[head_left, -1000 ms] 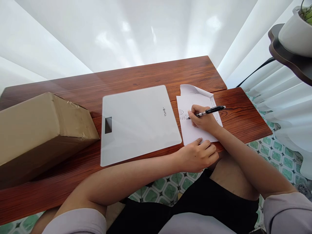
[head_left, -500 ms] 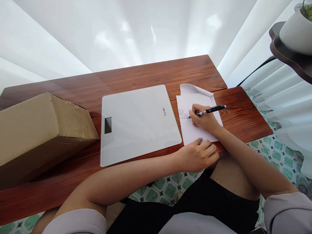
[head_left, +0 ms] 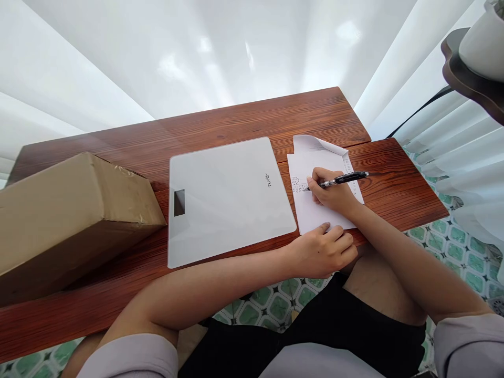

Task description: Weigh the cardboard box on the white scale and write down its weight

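My right hand (head_left: 331,191) grips a black pen (head_left: 346,178), its tip on a white sheet of paper (head_left: 311,212). Rows of small handwriting and a circled note show at the paper's left side, with more writing along its right edge. The far end of the paper curls up. My left hand (head_left: 325,251) lies across the paper's near edge at the table's rim, fingers curled; its thumb is hidden. A white glass bathroom scale (head_left: 228,202) with a dark display window lies flat just left of the paper.
A brown cardboard box (head_left: 59,210) stands on the left of the wooden table (head_left: 236,118). White curtains (head_left: 236,52) hang behind it. At the upper right, a white pot (head_left: 482,47) sits on a dark scalloped stand (head_left: 457,60). Green patterned tiles (head_left: 457,239) cover the floor.
The view has shifted slightly, so everything sits a little further right. My right hand keeps the pen on the paper and a little more writing shows beside its tip; my left hand stays put.
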`<state>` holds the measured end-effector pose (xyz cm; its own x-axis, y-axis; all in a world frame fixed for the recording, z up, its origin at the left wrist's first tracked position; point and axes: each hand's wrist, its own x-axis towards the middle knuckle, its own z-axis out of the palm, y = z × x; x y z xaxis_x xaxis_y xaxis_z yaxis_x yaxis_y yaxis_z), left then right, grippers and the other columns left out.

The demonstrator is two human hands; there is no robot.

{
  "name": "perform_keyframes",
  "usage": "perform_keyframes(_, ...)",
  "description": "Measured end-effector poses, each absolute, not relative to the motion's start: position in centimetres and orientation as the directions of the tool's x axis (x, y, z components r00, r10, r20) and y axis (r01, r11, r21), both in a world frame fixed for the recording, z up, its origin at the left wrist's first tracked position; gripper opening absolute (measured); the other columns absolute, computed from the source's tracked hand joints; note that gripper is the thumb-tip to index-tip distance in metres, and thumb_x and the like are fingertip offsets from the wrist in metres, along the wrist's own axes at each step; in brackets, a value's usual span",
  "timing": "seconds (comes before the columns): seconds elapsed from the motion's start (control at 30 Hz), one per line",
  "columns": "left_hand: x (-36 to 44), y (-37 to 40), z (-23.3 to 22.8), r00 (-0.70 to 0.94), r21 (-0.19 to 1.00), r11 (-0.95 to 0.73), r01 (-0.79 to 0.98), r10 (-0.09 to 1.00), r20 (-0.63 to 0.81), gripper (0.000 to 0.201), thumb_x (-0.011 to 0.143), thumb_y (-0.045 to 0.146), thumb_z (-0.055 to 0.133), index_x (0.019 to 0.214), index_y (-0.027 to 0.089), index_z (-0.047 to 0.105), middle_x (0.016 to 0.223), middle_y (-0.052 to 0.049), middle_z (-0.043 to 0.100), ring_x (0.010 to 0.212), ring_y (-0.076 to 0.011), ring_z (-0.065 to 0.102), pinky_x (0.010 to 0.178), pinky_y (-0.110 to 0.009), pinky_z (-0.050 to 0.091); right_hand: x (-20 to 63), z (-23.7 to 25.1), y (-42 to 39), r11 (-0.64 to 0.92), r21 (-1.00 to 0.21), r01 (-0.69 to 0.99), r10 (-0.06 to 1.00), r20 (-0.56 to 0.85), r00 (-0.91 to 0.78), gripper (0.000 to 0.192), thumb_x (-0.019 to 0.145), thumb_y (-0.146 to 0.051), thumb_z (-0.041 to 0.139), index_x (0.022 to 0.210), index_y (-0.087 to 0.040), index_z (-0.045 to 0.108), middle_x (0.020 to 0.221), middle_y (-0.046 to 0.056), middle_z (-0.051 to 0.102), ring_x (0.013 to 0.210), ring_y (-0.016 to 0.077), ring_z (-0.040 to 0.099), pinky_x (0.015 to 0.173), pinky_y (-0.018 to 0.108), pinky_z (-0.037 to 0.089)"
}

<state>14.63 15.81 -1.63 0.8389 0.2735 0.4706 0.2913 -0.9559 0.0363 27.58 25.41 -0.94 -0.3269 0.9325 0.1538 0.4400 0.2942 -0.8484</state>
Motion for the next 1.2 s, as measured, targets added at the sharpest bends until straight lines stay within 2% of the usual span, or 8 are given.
perform_keyframes(0.43,14.6,15.9,-1.6,0.833,0.028,-0.954,0.299,0.275,0.481,0.010,0.093,0.011,0.048,0.093,0.013,0.058,0.090,-0.007,0.055,0.081,-0.0225,0.051,0.070,-0.037,0.039,27.6,-0.9,25.4,0.261,-0.888,0.378,0.940,0.144,-0.309,0.031,0.094,-0.027,0.053,0.066,-0.024,0.038,0.046,-0.006,0.053,0.036,0.0125,0.052,0.042,0.025,0.041)
perform_keyframes(0.83,14.7,15.8,-1.8,0.827,0.030,-0.954,0.299,0.274,0.491,0.009,0.093,0.011,0.049,0.093,0.013,0.058,0.090,-0.006,0.055,0.080,-0.0221,0.050,0.068,-0.036,0.036,27.5,-0.9,25.5,0.296,-0.858,0.421,0.932,0.163,-0.324,0.031,0.092,-0.024,0.052,0.064,-0.024,0.038,0.045,-0.006,0.052,0.036,0.0124,0.052,0.044,0.026,0.042)
perform_keyframes(0.93,14.7,15.8,-1.9,0.823,0.026,-0.953,0.302,0.274,0.497,0.009,0.093,0.010,0.049,0.093,0.013,0.058,0.091,-0.006,0.056,0.080,-0.0220,0.050,0.069,-0.036,0.037,27.7,-0.8,25.3,0.310,-0.861,0.402,0.942,0.221,-0.254,0.033,0.096,-0.029,0.054,0.067,-0.024,0.040,0.046,-0.006,0.054,0.036,0.0131,0.053,0.043,0.026,0.042)
perform_keyframes(1.03,14.7,15.8,-1.9,0.822,0.024,-0.953,0.303,0.274,0.498,0.010,0.093,0.010,0.049,0.094,0.013,0.059,0.091,-0.006,0.055,0.080,-0.0215,0.049,0.070,-0.036,0.037,28.0,-0.7,25.3,0.373,-0.813,0.447,0.928,0.338,-0.159,0.033,0.101,-0.037,0.056,0.074,-0.024,0.044,0.051,-0.005,0.058,0.042,0.0139,0.056,0.048,0.027,0.043)
perform_keyframes(1.2,14.7,15.8,-2.0,0.833,0.030,-0.953,0.302,0.280,0.477,0.011,0.094,0.010,0.049,0.093,0.014,0.059,0.090,-0.006,0.054,0.080,-0.0214,0.049,0.072,-0.036,0.038,28.6,-0.9,25.8,0.478,-0.668,0.571,0.868,0.457,-0.192,0.018,0.103,-0.040,0.061,0.097,-0.023,0.059,0.073,-0.001,0.067,0.062,0.0169,0.065,0.061,0.030,0.048)
